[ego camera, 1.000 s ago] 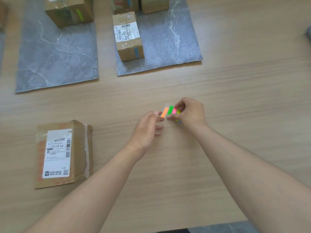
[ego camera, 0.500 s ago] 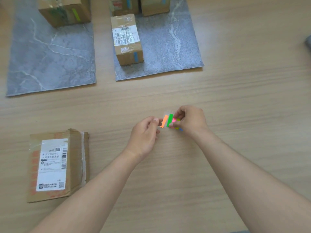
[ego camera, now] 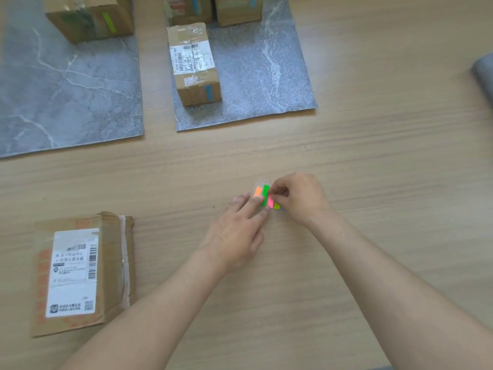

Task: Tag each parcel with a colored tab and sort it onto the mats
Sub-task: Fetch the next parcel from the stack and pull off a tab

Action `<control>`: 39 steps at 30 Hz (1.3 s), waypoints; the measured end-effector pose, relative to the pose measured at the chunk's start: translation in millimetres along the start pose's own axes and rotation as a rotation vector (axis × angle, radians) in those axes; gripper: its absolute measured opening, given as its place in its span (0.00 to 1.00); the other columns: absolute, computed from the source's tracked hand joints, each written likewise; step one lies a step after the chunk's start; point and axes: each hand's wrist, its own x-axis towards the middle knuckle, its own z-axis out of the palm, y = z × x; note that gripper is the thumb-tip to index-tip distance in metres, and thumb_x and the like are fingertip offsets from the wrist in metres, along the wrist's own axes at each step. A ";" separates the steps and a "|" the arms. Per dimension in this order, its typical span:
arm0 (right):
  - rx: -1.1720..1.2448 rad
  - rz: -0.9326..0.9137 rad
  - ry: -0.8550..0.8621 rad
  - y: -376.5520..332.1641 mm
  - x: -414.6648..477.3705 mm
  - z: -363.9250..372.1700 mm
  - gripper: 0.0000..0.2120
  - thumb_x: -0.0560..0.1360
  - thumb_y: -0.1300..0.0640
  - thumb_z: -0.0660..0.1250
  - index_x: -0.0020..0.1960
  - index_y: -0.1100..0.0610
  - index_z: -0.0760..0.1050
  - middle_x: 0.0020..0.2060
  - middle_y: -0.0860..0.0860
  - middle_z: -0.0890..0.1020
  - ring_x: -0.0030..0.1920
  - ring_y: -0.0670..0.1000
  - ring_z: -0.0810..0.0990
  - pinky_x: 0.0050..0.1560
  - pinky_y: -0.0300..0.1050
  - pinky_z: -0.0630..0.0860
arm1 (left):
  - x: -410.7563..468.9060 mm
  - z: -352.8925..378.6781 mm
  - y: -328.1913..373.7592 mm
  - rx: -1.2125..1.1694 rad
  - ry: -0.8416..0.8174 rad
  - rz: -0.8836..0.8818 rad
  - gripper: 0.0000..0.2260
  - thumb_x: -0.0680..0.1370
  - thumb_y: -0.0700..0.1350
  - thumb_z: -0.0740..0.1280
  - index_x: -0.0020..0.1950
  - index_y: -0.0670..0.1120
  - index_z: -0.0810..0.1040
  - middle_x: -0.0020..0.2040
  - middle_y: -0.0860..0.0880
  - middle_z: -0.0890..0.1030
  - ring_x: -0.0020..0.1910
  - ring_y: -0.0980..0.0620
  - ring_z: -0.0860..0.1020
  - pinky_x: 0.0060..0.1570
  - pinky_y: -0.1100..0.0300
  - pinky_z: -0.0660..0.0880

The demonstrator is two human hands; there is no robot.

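L hand (ego camera: 234, 236) flat, straight fingers pressing tab sheet (ego camera: 259, 192) onto table (ego camera: 373, 156), mid-right. R hand (ego camera: 301, 198) pinches the sheet by green/pink tabs. Untagged parcel (ego camera: 80, 273) near left; mats (ego camera: 66, 89) far left.

All we see of the person is two forearms and two hands. The left forearm (ego camera: 160, 311) and the right forearm (ego camera: 400, 297) are bare along their whole visible length, uncovered from the wrists down to the lower edge of the head view. The left hand (ego camera: 234, 236) and the right hand (ego camera: 301, 201) are bare as well. The fingers (ego camera: 248, 206) look slim, with short nails showing at the tips on the left hand. Finer detail is too blurred for us to tell.
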 end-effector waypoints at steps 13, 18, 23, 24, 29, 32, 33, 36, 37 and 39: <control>1.013 0.477 0.627 4.2 -18.3 -4.6 0.10 0.79 0.69 0.64 0.50 0.54 0.76 0.44 0.58 0.82 0.32 0.48 0.84 0.35 0.43 0.82 | 0.9 2.0 11.1 -0.010 -0.023 -0.037 0.30 0.73 0.52 0.50 0.71 0.42 0.74 0.72 0.40 0.72 0.71 0.34 0.69 0.74 0.44 0.64; 1.026 0.174 0.612 -18.5 -52.4 -5.9 0.10 0.73 0.65 0.77 0.50 0.56 0.78 0.39 0.52 0.84 0.39 0.51 0.83 0.39 0.50 0.83 | 7.3 -17.4 12.6 -0.545 0.305 -0.273 0.10 0.78 0.43 0.68 0.57 0.43 0.84 0.54 0.45 0.82 0.52 0.47 0.81 0.57 0.60 0.72; 0.880 -0.015 0.493 -48.0 -79.2 2.5 0.10 0.70 0.63 0.81 0.44 0.52 0.81 0.39 0.47 0.87 0.41 0.49 0.86 0.41 0.45 0.82 | -10.0 -62.7 23.5 -1.512 0.276 -0.778 0.07 0.79 0.41 0.70 0.49 0.37 0.84 0.43 0.42 0.85 0.45 0.46 0.84 0.51 0.54 0.82; 0.859 -0.055 0.467 -53.0 -84.5 4.6 0.09 0.70 0.63 0.80 0.45 0.54 0.82 0.39 0.48 0.87 0.41 0.47 0.86 0.41 0.43 0.81 | -16.4 -68.7 23.4 -1.586 0.253 -0.804 0.08 0.79 0.41 0.70 0.49 0.36 0.83 0.43 0.41 0.85 0.45 0.45 0.84 0.50 0.54 0.83; 0.745 -0.248 0.356 -76.6 -110.4 12.0 0.07 0.71 0.65 0.79 0.46 0.60 0.82 0.39 0.48 0.86 0.41 0.44 0.86 0.40 0.39 0.80 | -60.8 -85.5 16.2 -1.778 0.135 -0.856 0.07 0.78 0.39 0.71 0.53 0.37 0.83 0.48 0.38 0.85 0.48 0.44 0.85 0.47 0.55 0.82; 0.671 -0.350 0.327 -92.8 -126.0 17.4 0.07 0.71 0.68 0.78 0.46 0.61 0.83 0.39 0.48 0.86 0.42 0.47 0.86 0.42 0.49 0.82 | -95.2 -89.1 12.9 -1.859 0.109 -0.848 0.06 0.77 0.39 0.72 0.51 0.38 0.83 0.48 0.40 0.85 0.47 0.45 0.85 0.50 0.55 0.82; 0.650 -0.380 0.320 -98.4 -130.7 20.1 0.07 0.71 0.68 0.78 0.45 0.60 0.83 0.39 0.47 0.86 0.42 0.48 0.86 0.43 0.51 0.82 | -106.3 -89.6 10.9 -1.874 0.110 -0.838 0.06 0.77 0.40 0.73 0.50 0.38 0.83 0.47 0.40 0.85 0.48 0.45 0.85 0.52 0.54 0.81; 0.627 -0.434 0.272 -118.9 -146.6 29.7 0.07 0.70 0.68 0.78 0.45 0.60 0.83 0.40 0.46 0.86 0.43 0.48 0.86 0.44 0.50 0.82 | -137.2 -89.0 2.9 -1.897 0.142 -0.807 0.04 0.77 0.38 0.72 0.48 0.38 0.83 0.45 0.41 0.85 0.47 0.46 0.84 0.52 0.55 0.81; 0.626 -0.447 0.256 -126.7 -152.1 34.1 0.07 0.70 0.68 0.79 0.45 0.60 0.83 0.40 0.46 0.87 0.43 0.48 0.86 0.44 0.49 0.82 | -148.0 -88.7 -0.4 -1.900 0.156 -0.792 0.03 0.77 0.37 0.71 0.48 0.37 0.82 0.44 0.41 0.85 0.46 0.46 0.84 0.51 0.55 0.82; 0.622 -0.454 0.237 -143.0 -162.8 43.6 0.07 0.70 0.67 0.79 0.45 0.60 0.83 0.40 0.46 0.87 0.43 0.48 0.86 0.44 0.45 0.82 | -169.6 -88.2 -8.7 -1.878 0.183 -0.753 0.01 0.78 0.34 0.70 0.47 0.37 0.80 0.42 0.42 0.84 0.47 0.45 0.83 0.52 0.55 0.81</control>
